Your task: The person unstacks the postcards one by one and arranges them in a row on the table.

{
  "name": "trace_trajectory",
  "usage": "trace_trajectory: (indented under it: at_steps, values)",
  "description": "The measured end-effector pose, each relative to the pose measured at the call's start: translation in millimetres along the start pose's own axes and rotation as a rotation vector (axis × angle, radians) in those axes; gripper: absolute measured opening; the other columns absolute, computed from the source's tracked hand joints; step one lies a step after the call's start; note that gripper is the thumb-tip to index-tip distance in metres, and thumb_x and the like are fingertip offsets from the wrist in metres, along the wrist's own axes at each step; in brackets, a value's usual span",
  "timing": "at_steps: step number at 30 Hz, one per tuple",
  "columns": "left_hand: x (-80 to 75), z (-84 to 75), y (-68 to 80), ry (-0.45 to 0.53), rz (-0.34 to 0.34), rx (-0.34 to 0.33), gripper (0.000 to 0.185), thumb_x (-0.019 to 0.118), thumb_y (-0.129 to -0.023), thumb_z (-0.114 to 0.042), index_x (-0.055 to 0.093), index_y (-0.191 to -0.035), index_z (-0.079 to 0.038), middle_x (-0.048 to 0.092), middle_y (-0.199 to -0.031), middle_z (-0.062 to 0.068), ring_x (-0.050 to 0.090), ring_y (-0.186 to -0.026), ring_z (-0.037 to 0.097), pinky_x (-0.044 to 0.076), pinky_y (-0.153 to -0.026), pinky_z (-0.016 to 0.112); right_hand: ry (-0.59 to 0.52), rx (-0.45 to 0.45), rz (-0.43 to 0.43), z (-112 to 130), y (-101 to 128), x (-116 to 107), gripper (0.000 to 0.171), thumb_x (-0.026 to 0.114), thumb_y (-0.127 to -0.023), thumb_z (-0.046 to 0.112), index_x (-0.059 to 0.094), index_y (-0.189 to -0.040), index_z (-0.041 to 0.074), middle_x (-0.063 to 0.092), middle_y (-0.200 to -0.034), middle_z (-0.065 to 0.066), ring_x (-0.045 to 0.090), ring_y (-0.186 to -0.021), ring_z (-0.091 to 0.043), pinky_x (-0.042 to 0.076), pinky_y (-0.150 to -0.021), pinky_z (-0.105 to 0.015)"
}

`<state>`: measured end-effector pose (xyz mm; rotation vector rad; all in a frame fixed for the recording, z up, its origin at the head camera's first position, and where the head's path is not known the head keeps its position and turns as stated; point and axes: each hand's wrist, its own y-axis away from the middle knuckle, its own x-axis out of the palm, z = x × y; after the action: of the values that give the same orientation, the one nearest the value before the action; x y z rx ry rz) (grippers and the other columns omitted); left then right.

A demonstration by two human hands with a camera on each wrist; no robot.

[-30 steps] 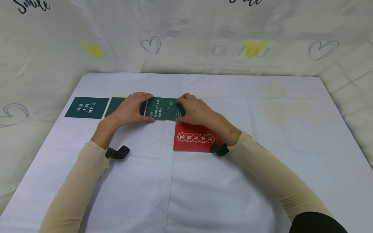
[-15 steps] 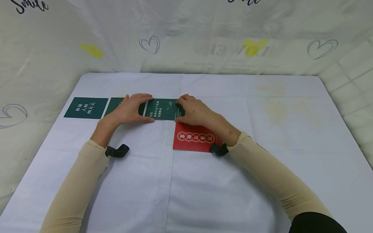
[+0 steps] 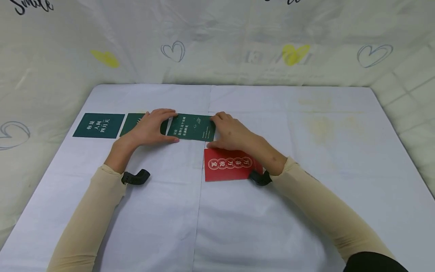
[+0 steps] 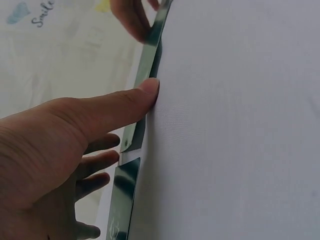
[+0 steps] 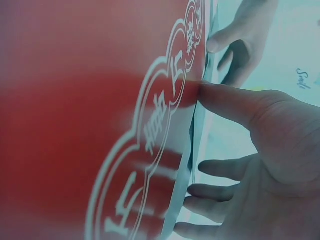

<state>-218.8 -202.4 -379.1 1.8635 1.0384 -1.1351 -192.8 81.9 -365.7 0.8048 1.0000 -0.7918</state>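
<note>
Head view: rightmost green card (image 3: 192,127) between left hand (image 3: 149,127) and right hand (image 3: 233,133).

You had dark green on the left card (image 3: 98,125), the middle card (image 3: 130,121) and the right card (image 3: 192,127). White lettering marked the left card; the right card carried white lettering plus small white line motifs. The red card (image 3: 231,164) bore white characters within linked white ring outlines. Your sleeves (image 3: 83,219) were plain beige, your wrist mounts (image 3: 136,177) black. The tablecloth (image 3: 159,226) was white with pale yellow stains; the off-white backdrop (image 3: 231,22) showed yellow hearts, grey-blue heart outlines and black script.
</note>
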Motion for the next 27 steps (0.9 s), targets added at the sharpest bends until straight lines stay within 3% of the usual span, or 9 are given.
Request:
trace_trajectory:
  at_steps: [14, 27]
  values:
    - [0.1, -1.0, 1.0, -0.008, -0.016, 0.002, 0.093, 0.084, -0.085, -0.041, 0.038, -0.161, -0.011, 0.037, -0.167, 0.016, 0.027, -0.158, 0.039, 0.011, -0.128, 0.07, -0.009, 0.02, -0.014, -2, 26, 7, 0.089, 0.079, -0.088, 0.046, 0.04, -0.155, 0.003, 0.041, -0.16, -0.017, 0.043, -0.147, -0.033, 0.041, -0.122, -0.051]
    - [-0.8, 0.1, -1.7, -0.026, -0.019, -0.018, 0.099, 0.086, -0.083, -0.043, 0.036, -0.161, -0.009, 0.036, -0.167, 0.02, 0.026, -0.157, 0.041, 0.012, -0.129, 0.068, -0.015, 0.028, -0.022, -2, 33, 10, 0.081, 0.077, -0.09, 0.045, 0.045, -0.152, 0.005, 0.04, -0.161, -0.017, 0.041, -0.148, -0.034, 0.037, -0.125, -0.052]
